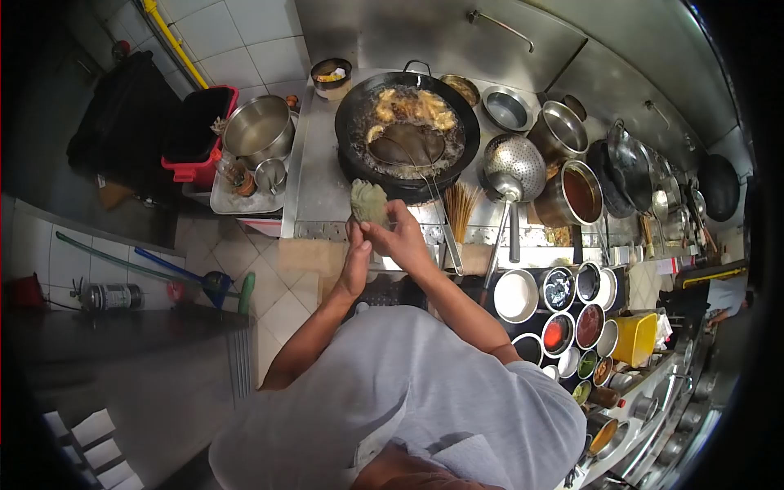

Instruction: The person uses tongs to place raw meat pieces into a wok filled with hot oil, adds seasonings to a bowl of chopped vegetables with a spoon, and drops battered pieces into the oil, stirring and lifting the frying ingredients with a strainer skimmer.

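Note:
A crumpled grey-green cloth (pixel 369 202) sticks up from between my two hands, in front of the wok. My right hand (pixel 402 237) is closed on its lower part, thumb across the front. My left hand (pixel 357 260) presses against the cloth's lower left side, its fingers partly hidden. Just beyond the hands stands a large black wok (pixel 347 122) of bubbling oil. Golden fried pieces (pixel 416 106) float at its far side. A wire mesh strainer (pixel 407 147) lies in the oil, its long handle reaching over the near rim to the right of my hands.
A bamboo brush (pixel 462 208), a perforated ladle (pixel 514 167) and a pot of brown sauce (pixel 581 192) are right of the wok. Several seasoning bowls (pixel 516 296) stand nearer on the right. A steel pot (pixel 260 131) is at left. Another person (pixel 723 298) stands far right.

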The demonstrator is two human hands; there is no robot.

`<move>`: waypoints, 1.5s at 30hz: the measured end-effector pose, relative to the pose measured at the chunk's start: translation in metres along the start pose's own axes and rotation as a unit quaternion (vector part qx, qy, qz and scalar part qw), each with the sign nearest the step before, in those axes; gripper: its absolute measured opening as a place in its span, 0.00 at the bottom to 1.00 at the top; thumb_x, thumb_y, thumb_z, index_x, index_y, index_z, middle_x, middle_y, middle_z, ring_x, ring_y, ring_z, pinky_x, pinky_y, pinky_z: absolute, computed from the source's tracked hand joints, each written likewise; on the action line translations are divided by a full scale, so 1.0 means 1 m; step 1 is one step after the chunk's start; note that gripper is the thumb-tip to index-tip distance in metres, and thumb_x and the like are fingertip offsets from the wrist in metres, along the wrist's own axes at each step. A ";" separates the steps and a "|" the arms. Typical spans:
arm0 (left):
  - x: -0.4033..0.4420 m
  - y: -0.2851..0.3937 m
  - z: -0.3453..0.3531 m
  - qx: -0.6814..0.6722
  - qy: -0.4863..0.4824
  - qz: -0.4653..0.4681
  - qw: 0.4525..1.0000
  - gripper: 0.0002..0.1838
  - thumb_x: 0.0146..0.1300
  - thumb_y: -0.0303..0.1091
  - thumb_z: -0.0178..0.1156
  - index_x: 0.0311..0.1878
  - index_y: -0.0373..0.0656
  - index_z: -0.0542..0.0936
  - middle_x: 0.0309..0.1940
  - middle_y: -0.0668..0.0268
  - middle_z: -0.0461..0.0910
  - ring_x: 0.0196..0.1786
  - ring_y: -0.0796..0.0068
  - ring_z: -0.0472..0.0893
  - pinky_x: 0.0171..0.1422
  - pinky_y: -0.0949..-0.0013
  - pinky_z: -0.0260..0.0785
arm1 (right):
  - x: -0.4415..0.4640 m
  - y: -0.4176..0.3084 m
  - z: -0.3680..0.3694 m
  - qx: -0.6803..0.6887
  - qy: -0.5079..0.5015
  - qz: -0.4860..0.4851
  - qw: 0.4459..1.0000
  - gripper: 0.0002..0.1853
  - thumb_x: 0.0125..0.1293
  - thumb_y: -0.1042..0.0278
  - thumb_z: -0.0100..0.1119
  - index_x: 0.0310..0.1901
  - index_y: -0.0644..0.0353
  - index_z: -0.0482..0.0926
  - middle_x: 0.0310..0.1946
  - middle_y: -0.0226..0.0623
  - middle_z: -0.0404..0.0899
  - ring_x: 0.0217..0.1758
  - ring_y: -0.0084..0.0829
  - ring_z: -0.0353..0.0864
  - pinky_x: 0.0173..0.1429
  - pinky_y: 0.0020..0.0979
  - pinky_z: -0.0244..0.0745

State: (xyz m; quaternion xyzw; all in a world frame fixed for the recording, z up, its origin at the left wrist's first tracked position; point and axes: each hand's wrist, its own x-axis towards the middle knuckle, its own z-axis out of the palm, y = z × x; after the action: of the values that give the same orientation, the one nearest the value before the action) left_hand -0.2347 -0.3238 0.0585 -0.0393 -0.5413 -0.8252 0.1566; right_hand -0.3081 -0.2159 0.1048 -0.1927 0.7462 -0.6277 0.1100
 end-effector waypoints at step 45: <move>0.008 0.041 -0.013 -0.018 -0.076 -0.207 0.975 0.09 0.72 0.29 0.58 0.51 0.37 0.80 0.43 0.68 0.82 0.46 0.82 0.79 0.56 0.75 0.70 | -0.023 -0.055 -0.112 0.141 -0.139 0.013 0.980 0.11 0.63 0.78 0.69 0.47 0.65 0.81 0.54 0.43 0.85 0.58 0.32 0.82 0.63 0.35 0.77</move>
State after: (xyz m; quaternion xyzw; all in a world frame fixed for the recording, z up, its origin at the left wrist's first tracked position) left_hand -0.2289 -0.3525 0.0913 0.0082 -0.5333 -0.8437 -0.0606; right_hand -0.3244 -0.1131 0.1777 -0.2507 0.6301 -0.6923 0.2469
